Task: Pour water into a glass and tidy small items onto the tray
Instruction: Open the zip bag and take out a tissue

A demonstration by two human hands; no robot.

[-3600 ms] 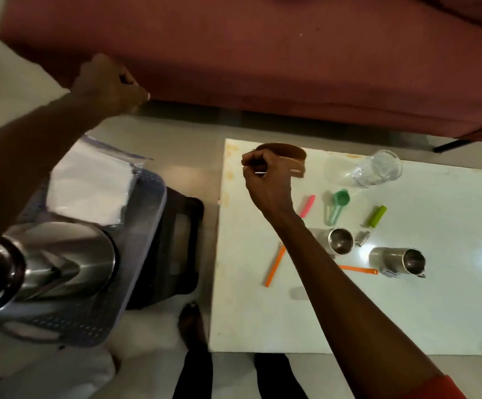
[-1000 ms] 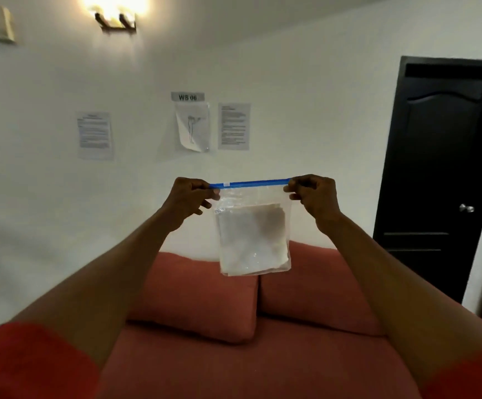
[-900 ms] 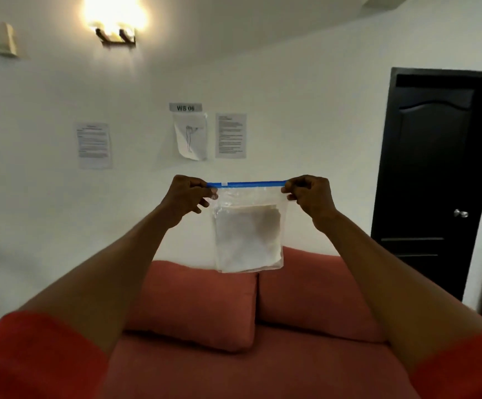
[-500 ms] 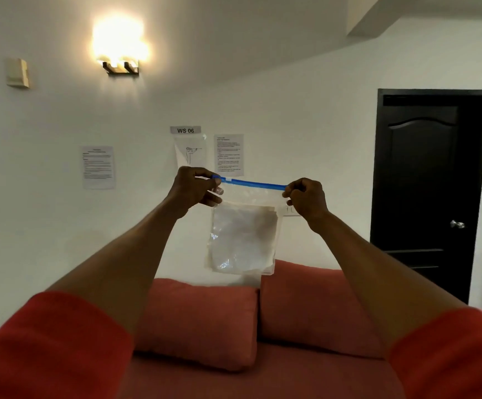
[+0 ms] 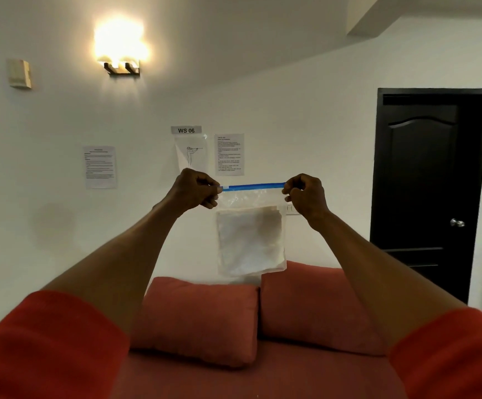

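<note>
A clear zip bag (image 5: 251, 240) with a blue seal strip along its top and a folded white sheet inside hangs in front of me at arm's length. My left hand (image 5: 195, 191) pinches the left end of the strip. My right hand (image 5: 306, 195) pinches the right end. The strip is stretched level between them. The table, glass, jug and tray are out of view.
A red sofa (image 5: 263, 355) with two cushions lies below the bag. Behind it is a white wall with taped papers (image 5: 100, 167) and a lit wall lamp (image 5: 121, 53). A dark door (image 5: 427, 191) stands at the right.
The view has lifted from the table to the wall, and both hands now hold the bag up. In the last half second the tilted seal strip has come level.
</note>
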